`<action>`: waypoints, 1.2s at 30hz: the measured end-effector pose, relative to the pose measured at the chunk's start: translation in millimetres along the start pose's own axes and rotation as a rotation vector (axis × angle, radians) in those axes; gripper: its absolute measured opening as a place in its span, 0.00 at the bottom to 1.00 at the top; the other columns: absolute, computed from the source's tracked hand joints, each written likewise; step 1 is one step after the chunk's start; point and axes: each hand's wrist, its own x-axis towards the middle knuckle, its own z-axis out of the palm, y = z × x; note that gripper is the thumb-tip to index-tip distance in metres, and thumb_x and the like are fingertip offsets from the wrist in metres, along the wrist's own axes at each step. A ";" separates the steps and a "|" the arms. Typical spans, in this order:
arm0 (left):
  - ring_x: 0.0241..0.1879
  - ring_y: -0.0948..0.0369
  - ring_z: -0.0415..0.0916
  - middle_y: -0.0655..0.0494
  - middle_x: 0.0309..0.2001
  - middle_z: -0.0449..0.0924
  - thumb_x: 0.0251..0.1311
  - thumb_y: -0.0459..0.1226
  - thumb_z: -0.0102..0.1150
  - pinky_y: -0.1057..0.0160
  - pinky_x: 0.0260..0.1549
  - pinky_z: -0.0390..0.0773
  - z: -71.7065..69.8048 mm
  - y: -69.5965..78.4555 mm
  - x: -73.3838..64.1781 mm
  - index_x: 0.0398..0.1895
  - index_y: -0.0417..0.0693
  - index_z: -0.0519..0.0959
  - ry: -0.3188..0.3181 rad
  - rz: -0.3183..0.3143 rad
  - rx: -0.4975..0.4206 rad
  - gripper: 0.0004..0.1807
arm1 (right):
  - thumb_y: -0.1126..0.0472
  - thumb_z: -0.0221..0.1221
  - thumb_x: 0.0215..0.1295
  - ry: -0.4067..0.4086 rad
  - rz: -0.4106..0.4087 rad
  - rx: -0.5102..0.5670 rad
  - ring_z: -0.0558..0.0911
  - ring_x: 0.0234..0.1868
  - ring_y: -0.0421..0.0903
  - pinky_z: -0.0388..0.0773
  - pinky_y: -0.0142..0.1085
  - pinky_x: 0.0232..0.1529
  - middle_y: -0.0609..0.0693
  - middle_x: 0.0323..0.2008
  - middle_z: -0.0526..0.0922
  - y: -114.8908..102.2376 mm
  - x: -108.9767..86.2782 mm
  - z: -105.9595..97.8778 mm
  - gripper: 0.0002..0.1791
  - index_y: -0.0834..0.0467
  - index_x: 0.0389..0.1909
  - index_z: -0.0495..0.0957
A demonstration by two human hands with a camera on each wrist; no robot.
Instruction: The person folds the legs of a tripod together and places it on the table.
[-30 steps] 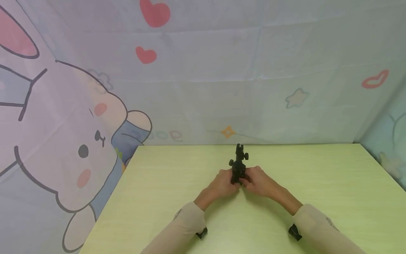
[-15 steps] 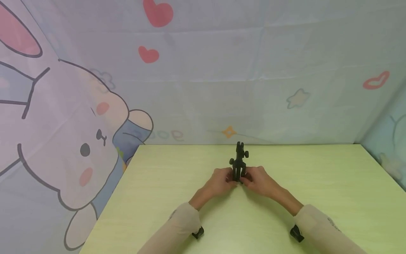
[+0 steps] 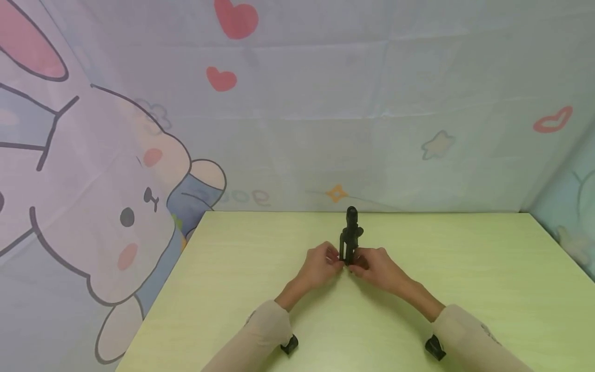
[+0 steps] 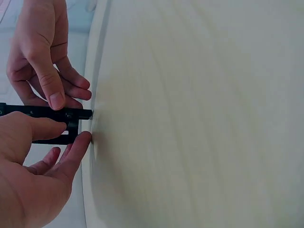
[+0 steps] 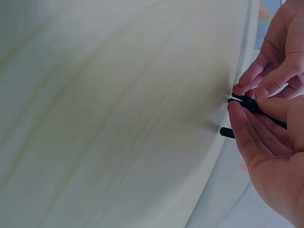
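Observation:
A small black tripod-like stand [image 3: 351, 235] with side knobs and slim legs is upright at the middle of the table, feet close over its surface. My left hand [image 3: 318, 266] pinches the foot of its left leg between thumb and fingertips. On the other side, my right hand [image 3: 378, 268] grips the right leg low down with thumb and fingers. In the left wrist view, two parallel black legs [image 4: 57, 111] show with a gap between them. A separate leg tip [image 5: 228, 132] sticks out below my right fingers in the right wrist view.
The pale yellow-green table [image 3: 232, 248] stretches to both sides. Behind it hangs a pale cloth [image 3: 302, 129] printed with hearts, and a large rabbit [image 3: 125, 206] fills its left part. Black wrist straps [image 3: 435, 347] show beneath the sleeves.
The stand has turned about its upright axis, so its left knob no longer shows. My left hand has shifted slightly left from around the base to the left leg's foot.

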 end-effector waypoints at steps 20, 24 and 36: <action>0.40 0.52 0.88 0.46 0.38 0.85 0.64 0.26 0.67 0.68 0.38 0.84 4.5 3.0 1.6 0.39 0.35 0.80 -0.015 0.057 0.003 0.05 | 0.73 0.63 0.69 -0.001 -0.031 -0.060 0.88 0.37 0.45 0.84 0.36 0.38 0.52 0.36 0.89 -7.2 -8.6 -4.8 0.04 0.61 0.39 0.82; 0.37 0.56 0.87 0.47 0.36 0.86 0.65 0.27 0.67 0.68 0.36 0.82 3.3 3.9 3.3 0.37 0.36 0.80 -0.005 0.089 0.088 0.04 | 0.72 0.67 0.66 0.055 0.011 -0.095 0.87 0.32 0.41 0.82 0.35 0.33 0.50 0.30 0.88 -4.9 -8.6 -9.0 0.09 0.58 0.32 0.77; 0.28 0.63 0.73 0.57 0.29 0.79 0.64 0.24 0.64 0.67 0.26 0.75 6.4 11.9 7.3 0.37 0.43 0.79 -0.056 0.107 0.232 0.06 | 0.75 0.68 0.62 -0.028 -0.046 -0.145 0.88 0.34 0.43 0.84 0.37 0.37 0.52 0.33 0.90 6.0 1.0 -10.6 0.06 0.64 0.39 0.87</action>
